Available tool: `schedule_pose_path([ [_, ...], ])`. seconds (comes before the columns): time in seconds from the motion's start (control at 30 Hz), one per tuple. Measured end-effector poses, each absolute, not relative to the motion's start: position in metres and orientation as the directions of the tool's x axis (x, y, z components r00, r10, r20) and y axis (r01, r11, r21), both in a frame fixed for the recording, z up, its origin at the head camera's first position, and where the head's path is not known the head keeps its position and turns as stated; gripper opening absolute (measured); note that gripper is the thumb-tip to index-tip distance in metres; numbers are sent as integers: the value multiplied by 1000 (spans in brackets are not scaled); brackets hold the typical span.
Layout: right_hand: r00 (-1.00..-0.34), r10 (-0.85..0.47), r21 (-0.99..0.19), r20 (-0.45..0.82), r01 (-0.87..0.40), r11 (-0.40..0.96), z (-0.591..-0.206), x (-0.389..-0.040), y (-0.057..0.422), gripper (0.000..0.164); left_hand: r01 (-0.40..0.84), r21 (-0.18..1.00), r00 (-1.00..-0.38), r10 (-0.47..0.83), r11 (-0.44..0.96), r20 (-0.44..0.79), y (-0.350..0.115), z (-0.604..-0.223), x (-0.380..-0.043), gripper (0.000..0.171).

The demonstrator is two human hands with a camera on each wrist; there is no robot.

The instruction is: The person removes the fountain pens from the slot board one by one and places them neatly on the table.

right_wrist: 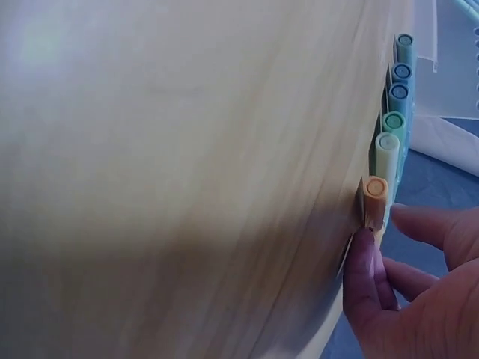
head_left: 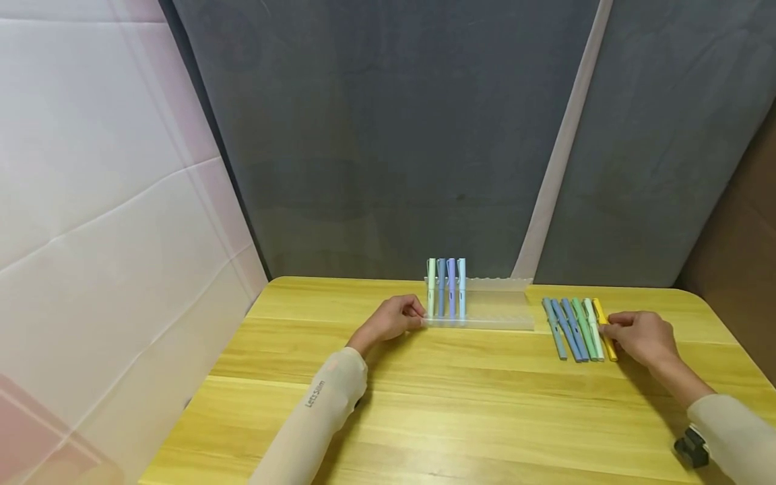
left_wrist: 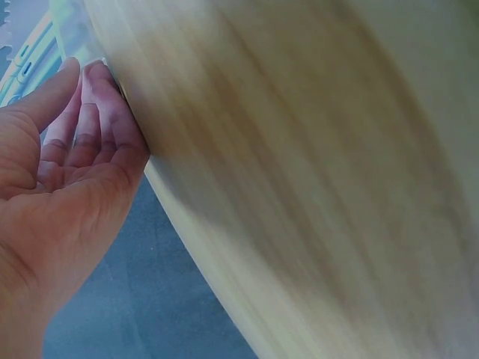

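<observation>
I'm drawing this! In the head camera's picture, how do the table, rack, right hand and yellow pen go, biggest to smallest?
1. Table
2. Rack
3. Right hand
4. Yellow pen, partly covered by that hand

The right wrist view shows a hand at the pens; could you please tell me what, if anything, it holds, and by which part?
The right hand pinches the yellow pen roughly midway along its length, between thumb and fingers.
</observation>
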State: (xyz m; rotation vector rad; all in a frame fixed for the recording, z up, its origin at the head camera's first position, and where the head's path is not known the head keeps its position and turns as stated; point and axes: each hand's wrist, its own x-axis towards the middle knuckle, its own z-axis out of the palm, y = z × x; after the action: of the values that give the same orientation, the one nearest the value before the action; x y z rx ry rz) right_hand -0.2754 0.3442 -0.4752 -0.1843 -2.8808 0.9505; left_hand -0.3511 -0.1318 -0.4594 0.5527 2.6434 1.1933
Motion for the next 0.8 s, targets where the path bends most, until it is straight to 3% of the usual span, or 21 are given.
schedule_pose_path([
  [0.27, -968, 143, -589, 204, -4, 808, -471, -283, 333, 50, 248, 749, -915, 402, 614, -26, -130, -457, -350, 6],
  [0.47, -932, 120, -639, 343, -138, 757, -467, -289, 299, 37, 249, 753, -913, 407, 610, -27, -130, -458, -350, 6],
  [0.8, -925, 47, -708, 376, -254, 659, -469, -310, 230, 24, 239, 754, -918, 396, 611, -30, -131, -458, -350, 6],
])
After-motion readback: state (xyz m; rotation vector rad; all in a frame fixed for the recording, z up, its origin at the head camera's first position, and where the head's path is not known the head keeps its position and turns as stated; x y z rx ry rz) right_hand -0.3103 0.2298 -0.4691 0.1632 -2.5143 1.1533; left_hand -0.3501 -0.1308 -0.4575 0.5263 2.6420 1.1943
